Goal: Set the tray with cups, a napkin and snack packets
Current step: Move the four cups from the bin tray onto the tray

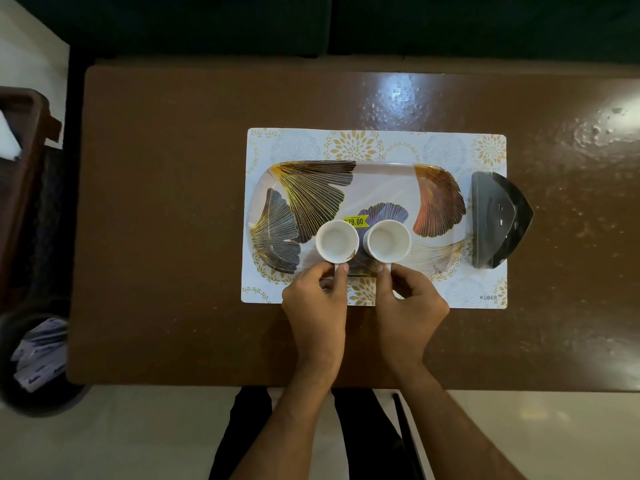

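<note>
Two cups sit side by side at the tray's [381, 171] near edge: your left hand [317, 306] pinches the left cup's [337, 241] handle, right hand [410, 306] the right cup's [388, 240]. Tray runs left-right; napkin holder [498, 220] lies off its right end, nearer your right hand.

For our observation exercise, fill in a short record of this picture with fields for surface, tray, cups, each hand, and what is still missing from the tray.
surface: brown table with a patterned placemat
tray: leaf-print tray lying on the placemat
cups: two white cups, left cup and right cup, side by side on the tray, both look empty
left hand: pinches the left cup's handle
right hand: pinches the right cup's handle
missing: no napkin or snack packets on the tray
</note>
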The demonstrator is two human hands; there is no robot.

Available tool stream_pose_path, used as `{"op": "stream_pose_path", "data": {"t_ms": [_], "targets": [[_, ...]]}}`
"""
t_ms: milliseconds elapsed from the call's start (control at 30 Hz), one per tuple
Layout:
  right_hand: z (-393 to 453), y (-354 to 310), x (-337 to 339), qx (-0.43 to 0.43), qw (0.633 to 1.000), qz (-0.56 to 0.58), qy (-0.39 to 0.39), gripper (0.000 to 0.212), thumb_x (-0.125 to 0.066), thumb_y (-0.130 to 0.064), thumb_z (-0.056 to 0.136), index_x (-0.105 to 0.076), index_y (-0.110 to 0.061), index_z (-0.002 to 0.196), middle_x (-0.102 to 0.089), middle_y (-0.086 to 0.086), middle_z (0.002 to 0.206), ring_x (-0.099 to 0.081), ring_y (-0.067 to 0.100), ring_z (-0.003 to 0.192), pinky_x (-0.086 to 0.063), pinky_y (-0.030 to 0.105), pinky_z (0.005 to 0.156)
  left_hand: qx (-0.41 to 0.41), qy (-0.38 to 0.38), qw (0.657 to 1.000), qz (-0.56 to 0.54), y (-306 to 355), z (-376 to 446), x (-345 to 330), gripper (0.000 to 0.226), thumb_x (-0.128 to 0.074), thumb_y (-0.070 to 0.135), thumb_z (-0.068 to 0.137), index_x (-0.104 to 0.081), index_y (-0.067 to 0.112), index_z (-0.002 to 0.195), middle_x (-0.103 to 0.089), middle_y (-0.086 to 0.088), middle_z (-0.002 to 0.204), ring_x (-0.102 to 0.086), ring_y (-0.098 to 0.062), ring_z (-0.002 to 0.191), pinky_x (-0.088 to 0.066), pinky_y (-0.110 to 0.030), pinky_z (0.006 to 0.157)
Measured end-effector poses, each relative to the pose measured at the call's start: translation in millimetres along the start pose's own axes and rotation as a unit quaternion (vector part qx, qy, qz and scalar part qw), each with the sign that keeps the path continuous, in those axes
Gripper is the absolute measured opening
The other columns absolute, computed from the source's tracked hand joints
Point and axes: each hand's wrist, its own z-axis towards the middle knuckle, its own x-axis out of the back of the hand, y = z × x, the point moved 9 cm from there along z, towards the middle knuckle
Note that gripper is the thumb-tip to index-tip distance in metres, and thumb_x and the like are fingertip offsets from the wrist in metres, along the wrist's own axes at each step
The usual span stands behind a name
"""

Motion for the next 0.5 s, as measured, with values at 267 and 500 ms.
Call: {"op": "stream_pose_path", "data": {"t_ms": [267,500], "targets": [[-6,0,8,-0.023,0.999,-0.019,0.037,0.026,-0.084,-0.029,0.088,-0.079,-0.008,0.104,-0.079,0.003,0.092,-0.076,0.017,0.083,-0.064,0.043,0.080,0.005,-0.036,0.999,-0.019,-6,4,11,0.025,-0.078,0.044,0.092,-0.080,0.019,0.097,-0.078,0.012,0.085,-0.072,0.001,0.076,-0.057,-0.014,0.066],[-31,-68,2,0.139,0.983,-0.074,0.095,0.028,-0.073,-0.026,0.097,-0.074,-0.004,0.114,-0.076,0.013,0.110,-0.070,0.028,0.104,-0.059,0.041,0.089,-0.052,-0.027,0.998,0.009,-6,24,60,0.029,-0.062,0.040,0.104,-0.077,0.016,0.111,-0.077,0.005,0.102,-0.071,-0.006,0.093,-0.063,-0.034,0.079]]}}
